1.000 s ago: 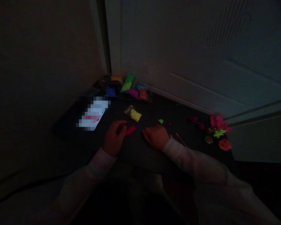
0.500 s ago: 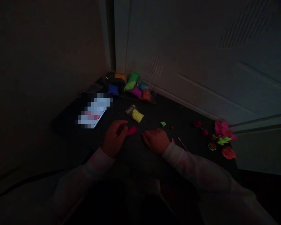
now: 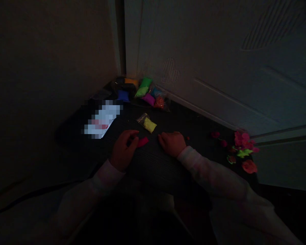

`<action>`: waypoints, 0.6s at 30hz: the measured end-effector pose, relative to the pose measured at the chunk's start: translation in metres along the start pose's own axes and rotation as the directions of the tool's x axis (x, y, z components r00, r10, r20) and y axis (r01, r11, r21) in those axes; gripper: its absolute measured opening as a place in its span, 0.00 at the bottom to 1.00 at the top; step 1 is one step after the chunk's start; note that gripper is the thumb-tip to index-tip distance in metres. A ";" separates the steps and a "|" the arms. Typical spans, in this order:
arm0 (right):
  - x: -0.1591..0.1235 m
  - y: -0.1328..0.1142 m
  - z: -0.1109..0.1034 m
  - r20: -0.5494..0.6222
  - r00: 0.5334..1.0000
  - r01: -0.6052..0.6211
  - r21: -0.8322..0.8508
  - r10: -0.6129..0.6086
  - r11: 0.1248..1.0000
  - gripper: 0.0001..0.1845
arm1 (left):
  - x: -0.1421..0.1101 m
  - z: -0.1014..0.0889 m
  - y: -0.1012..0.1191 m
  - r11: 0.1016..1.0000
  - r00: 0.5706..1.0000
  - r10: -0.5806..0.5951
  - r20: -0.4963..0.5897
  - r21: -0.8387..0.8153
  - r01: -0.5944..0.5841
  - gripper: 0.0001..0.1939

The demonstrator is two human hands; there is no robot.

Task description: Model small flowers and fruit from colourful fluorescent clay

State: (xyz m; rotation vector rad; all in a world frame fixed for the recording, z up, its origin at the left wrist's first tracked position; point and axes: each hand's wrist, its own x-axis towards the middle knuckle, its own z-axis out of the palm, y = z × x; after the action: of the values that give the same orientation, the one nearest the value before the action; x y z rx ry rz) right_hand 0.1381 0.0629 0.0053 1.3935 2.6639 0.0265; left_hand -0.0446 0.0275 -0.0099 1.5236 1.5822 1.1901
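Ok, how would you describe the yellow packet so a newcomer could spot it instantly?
On the dark table, find the cluster of bagged colours at the back. The yellow packet lies nearer the camera, around mid-table. It sits apart from the others, pale yellow filling one end of its clear bag.

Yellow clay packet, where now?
Head view, near the middle of the table: the yellow packet lies just beyond the pink strip, ahead of the gap between the left hand and right hand.
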 end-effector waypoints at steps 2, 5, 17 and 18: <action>-0.002 -0.003 0.001 0.019 0.999 0.051 0.017 -0.051 0.999 0.20 | 0.000 0.000 0.000 1.000 1.000 -0.001 0.005 -0.008 0.001 0.10; -0.006 -0.007 0.002 0.036 0.993 0.109 0.042 -0.111 0.993 0.19 | 0.000 0.000 0.000 1.000 1.000 -0.005 0.009 -0.018 0.006 0.10; -0.004 -0.005 0.000 0.032 0.995 0.099 0.034 -0.100 0.995 0.20 | 0.001 0.000 -0.001 1.000 1.000 0.009 -0.005 0.000 -0.009 0.10; -0.002 -0.004 0.000 0.024 0.997 0.073 0.025 -0.074 0.997 0.20 | 0.001 0.000 -0.001 1.000 1.000 0.005 -0.009 -0.001 -0.005 0.10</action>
State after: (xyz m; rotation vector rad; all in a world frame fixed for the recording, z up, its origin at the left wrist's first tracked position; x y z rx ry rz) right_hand 0.1360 0.0585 0.0050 1.2926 2.7014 -0.0308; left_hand -0.0447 0.0284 -0.0109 1.5249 1.5842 1.2016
